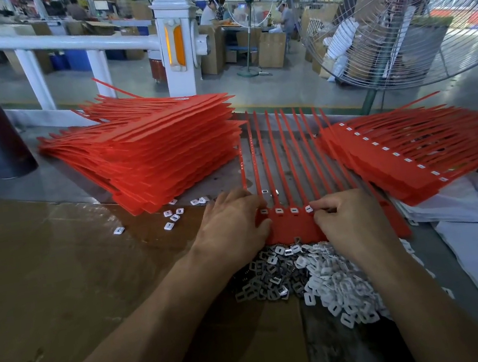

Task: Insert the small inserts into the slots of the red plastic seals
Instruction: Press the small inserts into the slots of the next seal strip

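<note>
A strip of joined red plastic seals (290,222) lies flat in front of me, its long tails pointing away. Small white inserts (293,210) sit in several of its slots. My left hand (231,227) holds the strip's left end, thumb curled against the edge. My right hand (349,218) pinches at the slot by the rightmost seated insert, fingertips curled; whether an insert is between them is hidden. A heap of loose white and grey inserts (314,280) lies just below the strip, between my forearms.
A tall stack of red seals (152,155) rises at the left. A lower stack with inserts fitted (416,151) is at the right. A few stray inserts (172,218) lie on the brown cardboard. A standing fan (410,15) and white railing (61,43) stand behind.
</note>
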`<state>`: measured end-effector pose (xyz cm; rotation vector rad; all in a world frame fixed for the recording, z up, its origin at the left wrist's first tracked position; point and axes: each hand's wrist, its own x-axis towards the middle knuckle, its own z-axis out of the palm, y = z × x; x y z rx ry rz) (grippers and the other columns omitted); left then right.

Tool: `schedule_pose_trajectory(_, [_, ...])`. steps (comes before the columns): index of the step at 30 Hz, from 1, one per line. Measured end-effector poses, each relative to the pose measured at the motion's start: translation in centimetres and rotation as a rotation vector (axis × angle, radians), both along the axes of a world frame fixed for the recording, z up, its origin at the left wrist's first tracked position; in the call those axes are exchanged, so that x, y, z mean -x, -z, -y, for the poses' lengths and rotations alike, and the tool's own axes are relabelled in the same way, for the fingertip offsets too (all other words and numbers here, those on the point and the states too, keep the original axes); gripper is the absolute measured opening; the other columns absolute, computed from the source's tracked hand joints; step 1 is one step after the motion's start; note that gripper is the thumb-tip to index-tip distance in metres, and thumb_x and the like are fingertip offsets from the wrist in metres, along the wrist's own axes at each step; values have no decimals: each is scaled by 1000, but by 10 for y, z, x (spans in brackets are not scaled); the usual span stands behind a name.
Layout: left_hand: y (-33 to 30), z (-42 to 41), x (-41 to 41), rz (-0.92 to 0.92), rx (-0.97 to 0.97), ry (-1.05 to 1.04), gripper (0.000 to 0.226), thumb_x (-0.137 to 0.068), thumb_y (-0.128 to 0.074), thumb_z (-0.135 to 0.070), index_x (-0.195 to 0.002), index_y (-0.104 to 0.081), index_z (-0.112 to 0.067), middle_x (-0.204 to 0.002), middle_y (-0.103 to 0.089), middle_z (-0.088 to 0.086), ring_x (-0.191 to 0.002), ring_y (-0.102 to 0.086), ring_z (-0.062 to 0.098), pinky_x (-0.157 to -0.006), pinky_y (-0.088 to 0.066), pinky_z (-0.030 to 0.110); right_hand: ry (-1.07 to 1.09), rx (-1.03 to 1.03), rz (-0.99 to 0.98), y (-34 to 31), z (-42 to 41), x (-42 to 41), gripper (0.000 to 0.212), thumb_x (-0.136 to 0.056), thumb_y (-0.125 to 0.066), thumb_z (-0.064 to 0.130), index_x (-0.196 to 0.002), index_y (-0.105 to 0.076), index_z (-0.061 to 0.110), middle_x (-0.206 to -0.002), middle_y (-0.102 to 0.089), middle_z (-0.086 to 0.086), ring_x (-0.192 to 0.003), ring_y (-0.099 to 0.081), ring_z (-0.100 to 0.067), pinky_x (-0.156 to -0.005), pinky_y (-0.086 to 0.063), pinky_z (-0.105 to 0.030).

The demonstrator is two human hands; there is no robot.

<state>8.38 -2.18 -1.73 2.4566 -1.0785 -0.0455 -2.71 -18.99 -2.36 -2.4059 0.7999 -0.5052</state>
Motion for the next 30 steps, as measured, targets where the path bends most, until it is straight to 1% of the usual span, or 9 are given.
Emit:
schedule_pose_trajectory(2, [0, 0, 0, 1, 1, -1, 43, -98, -56, -45, -139, -56, -32, -141, -50, -7, -135, -38, 17, -118, -26, 40, -1, 18, -14, -1, 0, 1, 29, -95, -60, 15, -116, -78, 23, -86, -78, 8, -49, -63, -6, -48, -42, -22])
schedule_pose_trajectory(5, [1, 1, -1, -1, 2, -3, 43, -98, -56, -45, -139, -56, -32, -142, -50, -8, -135, -38, 17, -118, -25, 39, -7, 43, -31, -3, -1, 0, 29, -95, -60, 17, -118, -77, 23, -101, -78, 6, -58, -66, -4, -59, -54, -28])
schedule_pose_trajectory(8, [2, 2, -1, 2, -1, -5, 44, -98, -56, -46, -139, -56, -32, -142, -49, -8, -136, -38, 17, -119, -24, 39, -18, 60, -64, -3, -1, 0, 30, -96, -59, 19, -120, -77, 24, -102, -78, 7, -61, -67, -5, -62, -56, -30])
schedule_pose_trajectory(11, [2, 2, 0, -5, -3, -6, 44, -98, -56, -46, -139, -56, -32, -141, -50, -8, -136, -38, 16, -119, -24, 39, -24, 131, -114, -5, -2, 1, 30, -96, -58, 20, -119, -76, 26, -103, -78, 8, -65, -66, -7, -58, -47, -25])
schedule_pose_trajectory(15, [1, 2, 0, -6, -7, -5, 44, -98, -56, -46, -139, -55, -33, -140, -50, -8, -135, -38, 17, -119, -25, 40, -43, 225, -172, -6, -4, 2, 27, -98, -58, 21, -117, -77, 26, -103, -78, 6, -77, -70, -11, -67, -55, -28])
schedule_pose_trajectory(18, [1, 1, 0, -10, -2, -3, 44, -98, -56, -46, -140, -55, -32, -141, -49, -8, -136, -38, 16, -119, -25, 41, -42, 93, -87, -5, 0, 7, 28, -100, -56, 20, -120, -76, 26, -97, -77, 9, -63, -67, -6, -60, -53, -28])
schedule_pose_trajectory(22, [2, 1, -1, -8, 6, 0, 43, -98, -57, -46, -139, -55, -33, -141, -50, -8, -135, -38, 16, -118, -25, 39, -30, 24, 13, -5, 4, 10, 29, -101, -56, 18, -122, -75, 26, -115, -75, 9, -88, -70, -4, -82, -58, -29])
schedule_pose_trajectory(25, [2, 1, -2, -11, 5, 0, 43, -98, -57, -46, -139, -56, -33, -141, -51, -8, -135, -38, 16, -118, -26, 39, -65, 39, -19, -4, 3, 9, 29, -101, -55, 15, -118, -76, 26, -108, -76, 9, -59, -63, 0, -57, -48, -19])
schedule_pose_trajectory(30, [3, 2, -2, -3, 6, 2, 43, -98, -57, -46, -139, -56, -33, -141, -50, -8, -135, -38, 17, -118, -25, 39, -61, 143, -60, -2, 0, 6, 30, -99, -57, 14, -117, -77, 27, -98, -78, 9, -42, -49, 5, -45, -30, -8])
